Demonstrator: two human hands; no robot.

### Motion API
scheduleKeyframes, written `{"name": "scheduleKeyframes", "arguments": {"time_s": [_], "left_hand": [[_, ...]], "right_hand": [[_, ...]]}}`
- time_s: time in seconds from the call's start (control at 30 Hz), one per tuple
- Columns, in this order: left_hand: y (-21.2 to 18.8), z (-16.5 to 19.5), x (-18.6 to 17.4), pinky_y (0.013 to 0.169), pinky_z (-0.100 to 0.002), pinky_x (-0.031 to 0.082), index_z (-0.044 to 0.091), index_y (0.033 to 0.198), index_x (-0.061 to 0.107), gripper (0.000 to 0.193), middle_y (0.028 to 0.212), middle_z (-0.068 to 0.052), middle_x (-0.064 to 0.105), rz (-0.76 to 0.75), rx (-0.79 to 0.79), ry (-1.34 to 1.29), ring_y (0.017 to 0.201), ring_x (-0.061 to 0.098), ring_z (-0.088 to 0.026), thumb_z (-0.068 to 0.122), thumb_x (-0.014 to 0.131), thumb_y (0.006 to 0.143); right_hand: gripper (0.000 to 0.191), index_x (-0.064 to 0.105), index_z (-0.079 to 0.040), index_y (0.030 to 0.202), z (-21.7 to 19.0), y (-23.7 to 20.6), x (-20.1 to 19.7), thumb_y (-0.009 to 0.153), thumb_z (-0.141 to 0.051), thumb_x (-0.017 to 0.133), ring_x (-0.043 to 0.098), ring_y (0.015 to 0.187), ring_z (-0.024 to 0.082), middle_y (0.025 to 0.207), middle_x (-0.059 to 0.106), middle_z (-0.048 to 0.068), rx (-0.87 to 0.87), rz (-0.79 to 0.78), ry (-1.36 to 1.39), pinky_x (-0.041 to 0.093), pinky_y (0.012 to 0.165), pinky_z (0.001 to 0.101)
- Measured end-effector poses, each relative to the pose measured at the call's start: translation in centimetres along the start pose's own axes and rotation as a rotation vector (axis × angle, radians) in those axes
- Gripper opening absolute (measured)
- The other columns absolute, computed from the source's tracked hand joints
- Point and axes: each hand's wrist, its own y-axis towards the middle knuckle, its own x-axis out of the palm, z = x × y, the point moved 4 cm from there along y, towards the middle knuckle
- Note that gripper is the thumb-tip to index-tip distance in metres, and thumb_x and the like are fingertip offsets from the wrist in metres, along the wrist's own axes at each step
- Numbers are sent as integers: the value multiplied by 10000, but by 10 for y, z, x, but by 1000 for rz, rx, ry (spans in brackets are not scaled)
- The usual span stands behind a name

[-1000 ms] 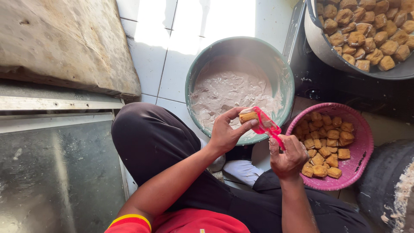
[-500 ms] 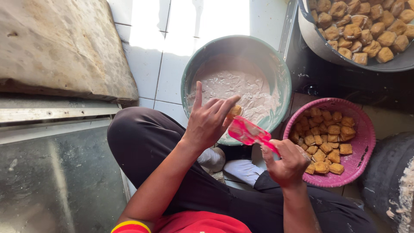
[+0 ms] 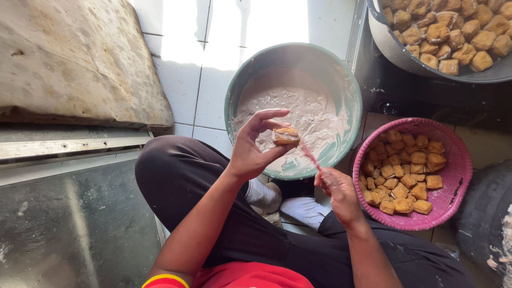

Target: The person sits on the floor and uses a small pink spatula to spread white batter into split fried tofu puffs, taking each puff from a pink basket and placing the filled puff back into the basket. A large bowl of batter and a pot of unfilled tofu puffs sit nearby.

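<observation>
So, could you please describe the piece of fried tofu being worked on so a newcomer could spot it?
Find the green bowl of pale paste. Over its near rim, the left hand pinches one golden tofu cube. It alone is held up; the others lie heaped in the pink basket.

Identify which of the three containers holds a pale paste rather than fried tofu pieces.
The green bowl at the centre: it holds whitish paste, whereas the pink basket and the grey pan hold browned tofu cubes.
</observation>
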Motion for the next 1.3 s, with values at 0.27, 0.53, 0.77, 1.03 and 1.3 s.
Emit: {"name": "scheduleKeyframes", "arguments": {"time_s": [0.27, 0.53, 0.77, 1.03, 1.3], "left_hand": [[-9, -18, 7, 1072, -322, 520, 17, 1392, 576, 556, 1227, -96, 684, 35, -46, -146, 1140, 663, -125, 11, 811, 887], [-24, -25, 48, 1073, -307, 515, 49, 1505, 518, 638, 1214, -132, 757, -157, -246, -113, 1166, 708, -144, 70, 737, 907], [-23, -26, 50, 1104, -347, 477, 68, 1496, 481, 671, 1395, -138, 673, -126, -247, -20, 1348, 612, -216, 180, 769, 900], [-24, -32, 52, 1039, -345, 536, 81, 1453, 527, 601, 1335, -109, 706, -162, -353, -51, 1302, 644, -188, 234, 726, 907], [-21, -42, 41, 1073, -332, 505, 49, 1399, 565, 470, 1288, -115, 737, -102, -347, -71, 1261, 674, -183, 172, 683, 961]], "right_hand": [[490, 658, 9, 884, -6, 1, 7, 1085, -407, 497, 374, 648, 45, 711, 466, -55, -10, -39, 6, 314, 576, 221], [310, 651, -19, 1177, -38, 5, 30, 900, -147, 706, 577, 808, 25, 911, 625, -53, -114, 95, 223, 475, 729, 208], [143, 660, -56, 1086, -48, 29, -8, 971, -137, 685, 455, 619, 20, 822, 595, -59, -241, 297, 297, 361, 532, 218], [319, 710, -117, 1218, -156, 114, -188, 1105, -403, 621, 316, 502, 41, 634, 364, -78, -423, 727, 443, 280, 472, 249], [253, 553, -73, 1191, -78, 50, -186, 1167, -324, 556, 440, 704, 96, 898, 516, -14, -524, 484, 336, 355, 620, 256]]}}
